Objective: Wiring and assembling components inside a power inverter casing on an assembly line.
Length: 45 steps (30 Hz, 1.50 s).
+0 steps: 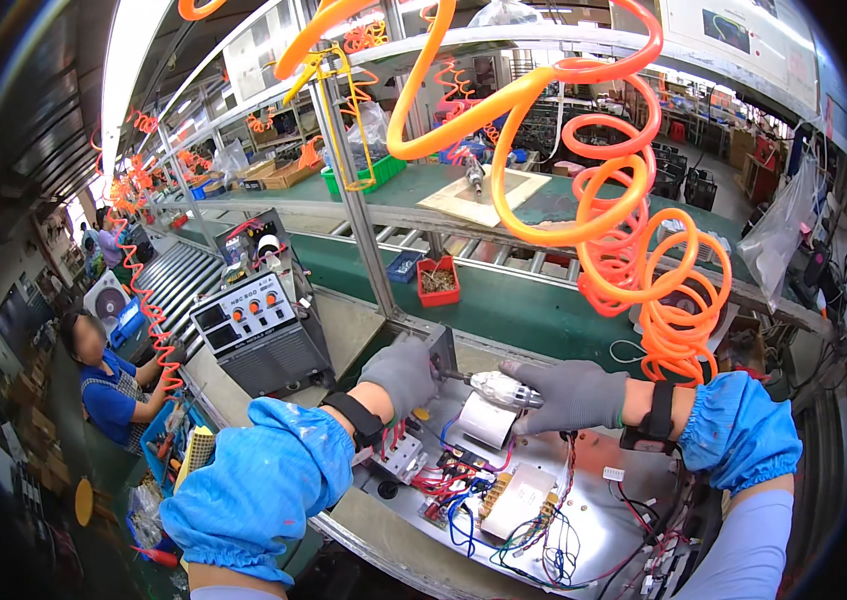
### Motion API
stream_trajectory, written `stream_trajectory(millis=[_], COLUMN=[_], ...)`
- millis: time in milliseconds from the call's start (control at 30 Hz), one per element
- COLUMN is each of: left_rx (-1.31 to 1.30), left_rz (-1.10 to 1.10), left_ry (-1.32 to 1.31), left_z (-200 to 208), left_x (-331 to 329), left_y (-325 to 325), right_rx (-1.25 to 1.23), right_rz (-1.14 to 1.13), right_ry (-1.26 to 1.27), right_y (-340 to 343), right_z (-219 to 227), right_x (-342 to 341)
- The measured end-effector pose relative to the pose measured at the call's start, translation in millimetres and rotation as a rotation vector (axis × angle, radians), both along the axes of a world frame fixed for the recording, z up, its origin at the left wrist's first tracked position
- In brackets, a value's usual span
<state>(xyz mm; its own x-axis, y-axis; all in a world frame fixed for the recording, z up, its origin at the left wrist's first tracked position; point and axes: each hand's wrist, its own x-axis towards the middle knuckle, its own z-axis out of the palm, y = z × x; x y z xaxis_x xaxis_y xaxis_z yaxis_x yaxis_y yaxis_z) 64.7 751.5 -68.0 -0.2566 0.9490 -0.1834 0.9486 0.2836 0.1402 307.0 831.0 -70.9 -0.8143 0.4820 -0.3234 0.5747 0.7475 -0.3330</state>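
Observation:
My right hand (575, 394), in a grey glove, is wrapped round a silver air screwdriver (506, 390) that lies level and points left. Its thin bit reaches toward an upright dark panel (441, 350) at the end of an open metal chassis (583, 460). Against that panel my left hand (400, 374), also gloved, is closed with its fingers curled at the edge; the fingertips are partly hidden. Below the screwdriver sit a white cylinder (485, 420), a grey block with terminals (400, 458) and a transformer (520, 502), among red, blue and black wires.
Orange coiled air hoses (593, 220) hang over the bench. A boxy machine with orange knobs (258, 325) stands at left, beside a roller conveyor (168, 290). Beyond are a red bin of small parts (438, 281) and a metal post (358, 200). A co-worker (113, 385) is at far left.

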Motion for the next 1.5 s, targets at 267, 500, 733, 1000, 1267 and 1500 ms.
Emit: stream_trajectory(millis=[267,500,733,1000,1267,1500], left_rx=[0.07,0.124,0.139,0.075,0.157,0.183], left_rz=[-0.021,-0.034,-0.021,-0.022,-0.037,-0.023], left_ry=[-0.003,0.028,0.024,-0.05,-0.057,-0.034], left_z=[2,-4,-8,-17,-25,-25], left_x=[3,2,2,-12,-12,-10], left_y=[-2,0,1,-8,-7,-5], right_rx=[0.077,0.013,0.132,0.119,0.159,0.132], right_rz=[0.095,0.061,0.13,0.152,0.122,0.106], right_ry=[0.06,-0.015,-0.007,0.108,0.013,-0.036], right_y=[-3,-5,-6,-1,-13,-16], right_z=[1,12,14,-3,2,16], right_x=[-1,-5,-9,3,-1,-6])
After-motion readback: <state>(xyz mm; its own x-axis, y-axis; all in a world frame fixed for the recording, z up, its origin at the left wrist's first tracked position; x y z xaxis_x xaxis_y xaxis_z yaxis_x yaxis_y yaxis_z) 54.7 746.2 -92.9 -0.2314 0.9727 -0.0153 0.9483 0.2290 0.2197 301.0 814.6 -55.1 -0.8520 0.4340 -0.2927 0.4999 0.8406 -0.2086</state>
